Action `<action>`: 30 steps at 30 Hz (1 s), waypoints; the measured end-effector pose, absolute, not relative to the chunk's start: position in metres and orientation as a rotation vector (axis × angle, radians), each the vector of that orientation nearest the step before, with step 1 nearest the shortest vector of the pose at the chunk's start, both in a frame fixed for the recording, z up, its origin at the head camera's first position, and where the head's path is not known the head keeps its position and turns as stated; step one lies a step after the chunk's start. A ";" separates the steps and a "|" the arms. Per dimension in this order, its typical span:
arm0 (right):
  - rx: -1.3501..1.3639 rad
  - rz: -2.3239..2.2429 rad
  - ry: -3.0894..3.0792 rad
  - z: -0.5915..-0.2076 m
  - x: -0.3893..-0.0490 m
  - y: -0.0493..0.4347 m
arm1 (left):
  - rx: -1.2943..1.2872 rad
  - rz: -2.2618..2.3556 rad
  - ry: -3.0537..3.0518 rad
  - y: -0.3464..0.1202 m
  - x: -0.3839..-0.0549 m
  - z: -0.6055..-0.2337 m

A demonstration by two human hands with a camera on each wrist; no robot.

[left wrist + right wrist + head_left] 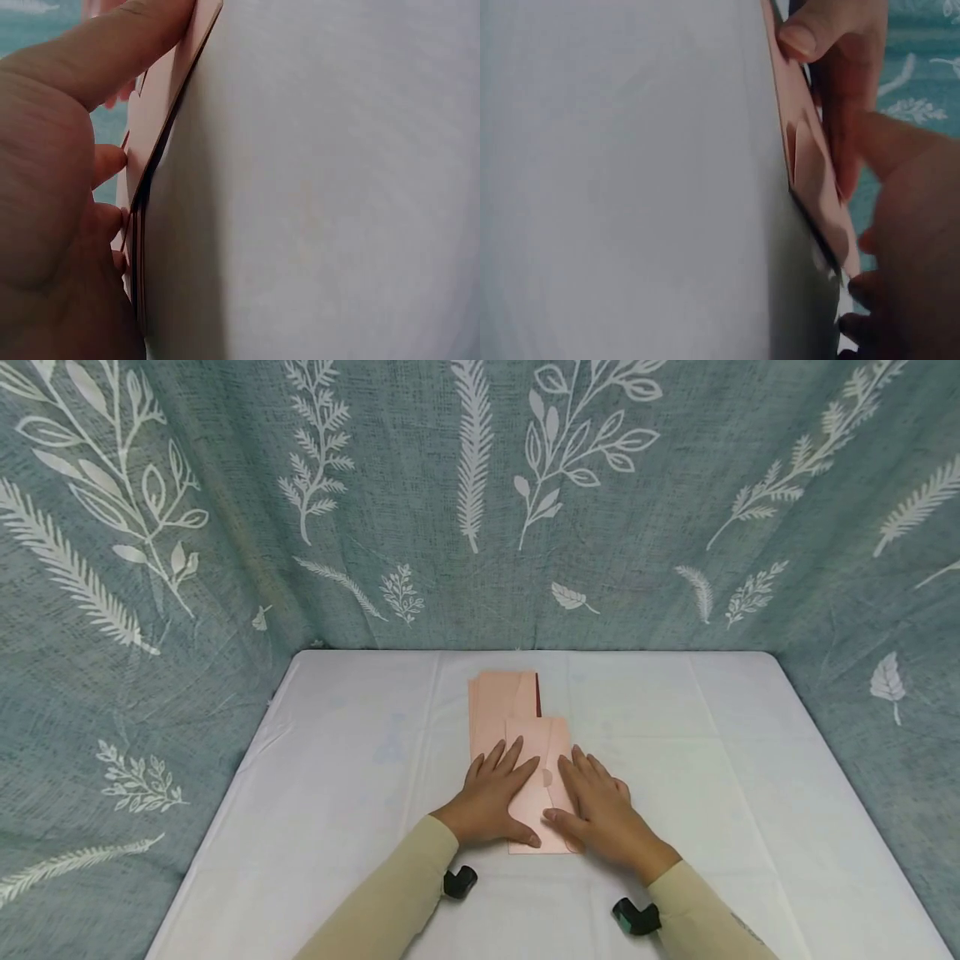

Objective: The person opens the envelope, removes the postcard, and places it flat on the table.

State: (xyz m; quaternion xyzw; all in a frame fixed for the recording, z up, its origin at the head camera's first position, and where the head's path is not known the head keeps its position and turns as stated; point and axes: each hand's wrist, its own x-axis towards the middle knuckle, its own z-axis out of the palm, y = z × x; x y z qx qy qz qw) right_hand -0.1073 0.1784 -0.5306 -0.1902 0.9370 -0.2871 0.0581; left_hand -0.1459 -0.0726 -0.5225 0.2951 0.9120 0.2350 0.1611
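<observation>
A pale pink envelope (pixel 534 797) with a small tab on its flap lies lengthwise in the head view. My left hand (pixel 487 802) rests on its left side, fingers spread and thumb near the bottom edge. Along the right side lies my right hand (pixel 603 818), fingers extended and thumb over the envelope. Behind, a stack of similar pink envelopes (pixel 501 703) is partly covered by the front one, with dark red showing at its right edge. The left wrist view shows the front envelope (pixel 155 116) tilted, its far end over the stack's layered edges (pixel 137 247).
A white cloth covers the table (pixel 360 760). Green-blue curtains (pixel 420 510) with white leaf prints hang behind and at both sides. Small black devices (pixel 460 882) sit at both wrists, beside the beige sleeves (pixel 382 902).
</observation>
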 end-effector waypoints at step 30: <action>-0.574 -0.757 2.874 -0.532 -0.104 0.173 | 0.822 0.689 2.607 -0.073 -0.142 -0.521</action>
